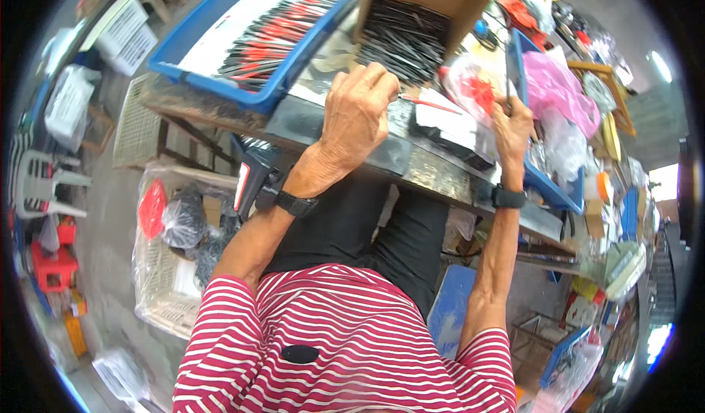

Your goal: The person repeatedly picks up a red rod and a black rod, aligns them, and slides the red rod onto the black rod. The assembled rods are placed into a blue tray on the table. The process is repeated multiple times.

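My left hand [360, 112] is closed above the workbench, in front of an open cardboard box. A slim red stick [437, 104] reaches out to the right from its pinched fingertips, over a white-topped black block [452, 130]. My right hand [512, 130] is closed around the lower end of a thin dark rod [507, 67] that stands roughly upright. Many slim black pieces [404, 42] fill the cardboard box [470, 9]. To the left, a blue tray [257, 98] holds rows of slim red and black sticks [283, 34] on white sheets.
A second blue tray [562, 192] with pink and clear plastic bags [562, 93] stands at the right. Below the bench [330, 145] on the left is a plastic-lined crate [165, 288] with bagged goods. A red stool [53, 264] and a pale chair [48, 185] stand far left.
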Action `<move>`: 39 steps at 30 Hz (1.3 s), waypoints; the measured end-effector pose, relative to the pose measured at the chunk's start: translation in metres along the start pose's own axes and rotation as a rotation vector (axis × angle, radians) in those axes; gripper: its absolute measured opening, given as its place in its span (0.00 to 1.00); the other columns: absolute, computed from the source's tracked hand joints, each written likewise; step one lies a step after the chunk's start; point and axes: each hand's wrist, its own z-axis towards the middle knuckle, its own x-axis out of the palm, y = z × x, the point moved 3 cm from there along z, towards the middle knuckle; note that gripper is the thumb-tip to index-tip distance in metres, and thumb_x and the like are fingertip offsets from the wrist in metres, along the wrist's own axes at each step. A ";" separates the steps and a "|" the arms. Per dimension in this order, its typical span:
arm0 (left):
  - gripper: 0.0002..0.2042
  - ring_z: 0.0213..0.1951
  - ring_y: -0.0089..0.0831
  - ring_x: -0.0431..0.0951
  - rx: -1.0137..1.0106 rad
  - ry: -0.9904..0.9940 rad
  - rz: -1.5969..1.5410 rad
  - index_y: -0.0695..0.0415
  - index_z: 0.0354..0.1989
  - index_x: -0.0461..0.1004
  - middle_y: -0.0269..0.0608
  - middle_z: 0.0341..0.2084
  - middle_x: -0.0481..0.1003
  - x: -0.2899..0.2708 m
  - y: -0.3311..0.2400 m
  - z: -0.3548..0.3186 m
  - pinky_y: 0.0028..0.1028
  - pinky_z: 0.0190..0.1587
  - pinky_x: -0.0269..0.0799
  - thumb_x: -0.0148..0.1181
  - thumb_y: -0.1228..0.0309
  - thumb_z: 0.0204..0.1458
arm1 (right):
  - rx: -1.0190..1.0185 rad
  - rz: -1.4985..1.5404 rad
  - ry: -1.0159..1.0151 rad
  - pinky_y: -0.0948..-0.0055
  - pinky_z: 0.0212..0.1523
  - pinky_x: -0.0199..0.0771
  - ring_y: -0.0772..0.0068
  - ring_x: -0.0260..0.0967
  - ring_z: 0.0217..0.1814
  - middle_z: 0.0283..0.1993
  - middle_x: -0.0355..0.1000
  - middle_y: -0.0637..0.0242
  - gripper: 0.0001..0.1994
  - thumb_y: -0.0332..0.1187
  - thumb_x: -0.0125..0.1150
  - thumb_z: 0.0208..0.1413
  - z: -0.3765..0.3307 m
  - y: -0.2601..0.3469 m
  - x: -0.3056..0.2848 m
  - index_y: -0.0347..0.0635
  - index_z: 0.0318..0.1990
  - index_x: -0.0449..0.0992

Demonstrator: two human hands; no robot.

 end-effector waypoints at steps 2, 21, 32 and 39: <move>0.06 0.32 0.42 0.73 -0.060 -0.046 0.023 0.61 0.27 0.70 0.43 0.26 0.70 -0.028 0.013 0.002 0.34 0.35 0.66 0.57 0.84 0.40 | -0.017 -0.056 -0.044 0.76 0.21 0.59 0.83 0.60 0.21 0.19 0.66 0.70 0.06 0.28 0.60 0.49 -0.002 0.004 -0.003 0.36 0.33 0.76; 0.04 0.33 0.33 0.75 -0.429 0.140 0.410 0.61 0.31 0.76 0.41 0.29 0.74 -0.140 0.171 -0.003 0.31 0.39 0.70 0.57 0.77 0.47 | 0.130 0.020 0.027 0.74 0.24 0.63 0.79 0.63 0.20 0.19 0.67 0.67 0.04 0.27 0.59 0.51 -0.053 -0.004 -0.027 0.35 0.32 0.74; 0.06 0.37 0.40 0.77 -0.369 0.186 0.630 0.53 0.34 0.78 0.41 0.32 0.77 -0.127 0.171 -0.005 0.34 0.39 0.70 0.57 0.74 0.48 | 0.104 -0.322 0.069 0.57 0.31 0.68 0.48 0.72 0.28 0.24 0.73 0.50 0.07 0.31 0.54 0.50 -0.052 0.010 -0.030 0.36 0.29 0.73; 0.06 0.37 0.39 0.74 -0.122 0.065 0.224 0.58 0.33 0.76 0.42 0.31 0.76 -0.072 0.091 0.014 0.34 0.42 0.68 0.57 0.78 0.47 | 0.158 -0.104 -0.078 0.64 0.28 0.68 0.60 0.71 0.25 0.23 0.73 0.56 0.06 0.28 0.57 0.51 -0.064 0.012 -0.039 0.34 0.33 0.74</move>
